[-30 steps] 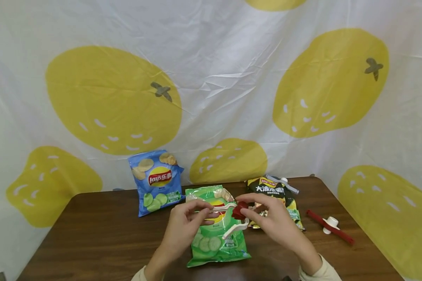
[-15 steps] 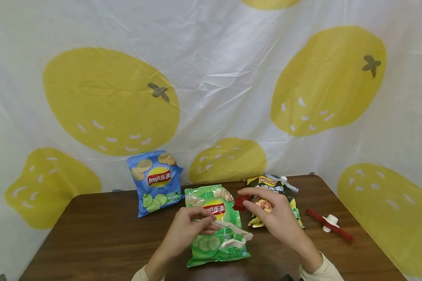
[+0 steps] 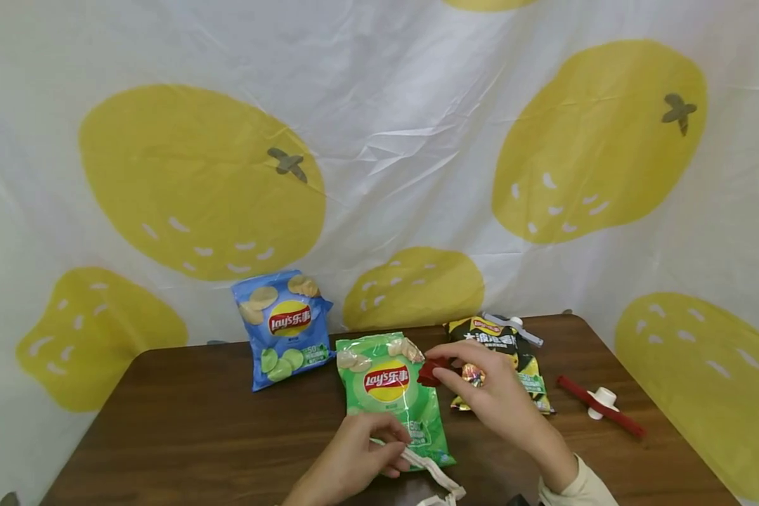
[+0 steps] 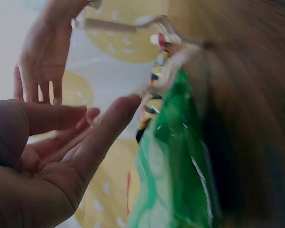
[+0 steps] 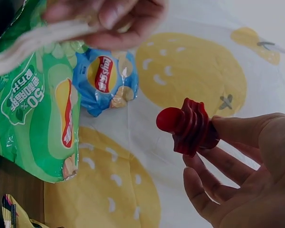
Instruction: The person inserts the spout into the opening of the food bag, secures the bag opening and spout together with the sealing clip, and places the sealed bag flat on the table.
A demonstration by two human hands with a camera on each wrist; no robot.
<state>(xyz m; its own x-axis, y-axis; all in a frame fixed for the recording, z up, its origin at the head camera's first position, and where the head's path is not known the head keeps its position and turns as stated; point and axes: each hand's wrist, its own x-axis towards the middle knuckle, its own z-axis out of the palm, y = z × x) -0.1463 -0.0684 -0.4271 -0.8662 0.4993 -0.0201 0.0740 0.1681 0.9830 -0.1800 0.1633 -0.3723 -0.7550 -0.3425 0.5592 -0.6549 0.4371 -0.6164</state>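
Note:
My left hand (image 3: 360,453) pinches one arm of a white hinged bag-sealing clip (image 3: 431,469) low in front of the green chip bag (image 3: 388,393). The clip's jointed arms hang apart, blurred in the left wrist view, and its far end leaves the head view. Over the bag's upper right side, my right hand (image 3: 496,393) holds a small red ribbed spout piece (image 5: 192,126) between thumb and fingers. In the right wrist view its round end points away from the palm. Spout piece and clip are apart.
A blue chip bag (image 3: 284,330) leans at the back left. Behind my right hand lies a black chip bag (image 3: 487,337) with a grey clip (image 3: 512,328) at its top. A red clip with a white spout (image 3: 601,404) lies at the table's right.
My left hand has drawn the white clip away from the red spout piece, down and toward me. The right hand stays nearly in place with the spout piece.

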